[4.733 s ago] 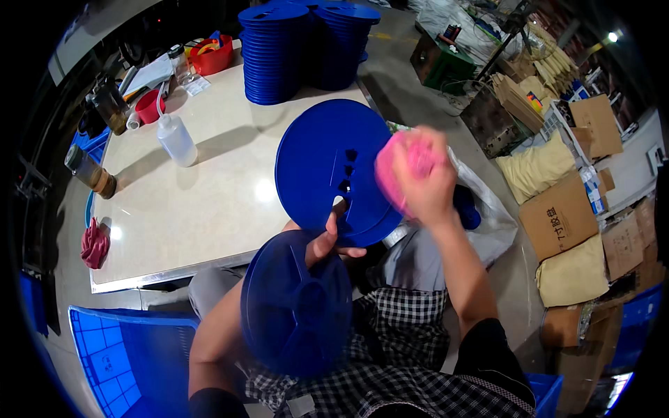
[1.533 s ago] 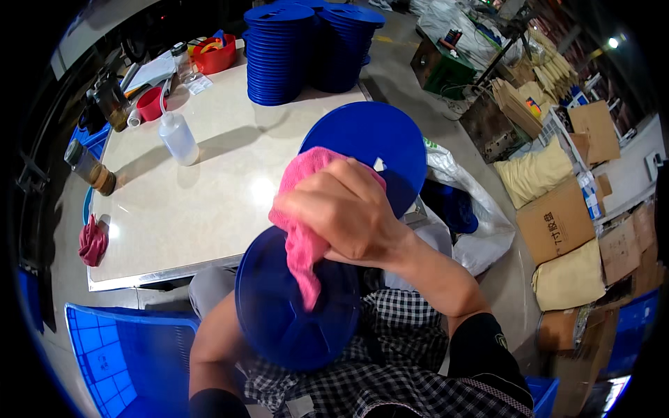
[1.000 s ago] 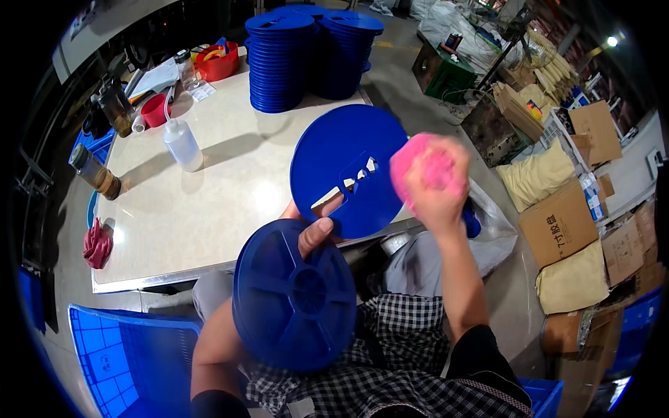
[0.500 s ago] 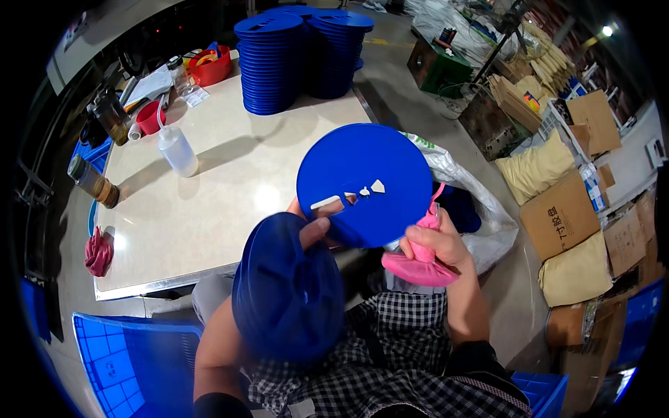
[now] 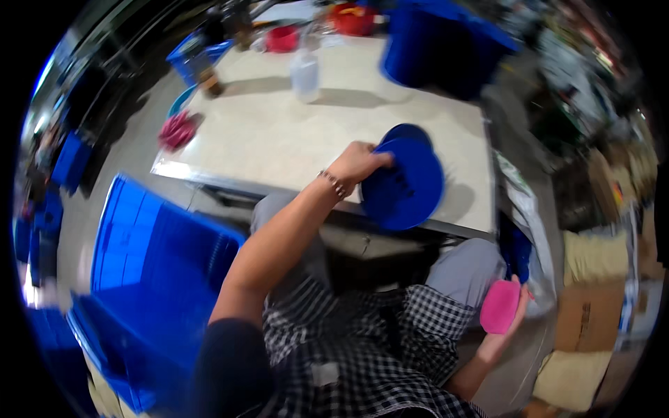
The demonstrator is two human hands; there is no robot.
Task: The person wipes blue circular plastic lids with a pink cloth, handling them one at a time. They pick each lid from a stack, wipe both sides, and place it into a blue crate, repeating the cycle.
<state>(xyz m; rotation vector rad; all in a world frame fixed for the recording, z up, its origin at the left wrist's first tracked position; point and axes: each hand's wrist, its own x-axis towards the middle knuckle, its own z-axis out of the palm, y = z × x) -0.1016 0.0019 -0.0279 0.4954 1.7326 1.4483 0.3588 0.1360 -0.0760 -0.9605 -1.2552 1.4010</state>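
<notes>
My left hand (image 5: 357, 164) is closed on the edge of a pair of overlapping round blue plastic discs (image 5: 404, 188), reel-flange-like, held over the table's near edge. Motion blur smears the details of the discs. Low at the right, beside my knee, my right hand (image 5: 518, 315) is closed around a soft pink pad or pouch (image 5: 500, 307). Its fingers are mostly behind the pink thing. The pale table (image 5: 265, 132) lies in front of me, with tall stacks of blue discs (image 5: 446, 49) at its far right.
A squeeze bottle (image 5: 304, 76) stands on the table, near a red cup (image 5: 282, 40) and red bowl (image 5: 353, 19). A pink cloth (image 5: 178, 130) lies at the left corner. Blue crates (image 5: 153, 230) are at left; a white sack (image 5: 536, 230) and cardboard boxes (image 5: 591, 315) are at right.
My view has turned left. My left hand has carried the blue discs forward over the table edge. My right hand, with the pink thing, has drawn away from the disc, down to the right.
</notes>
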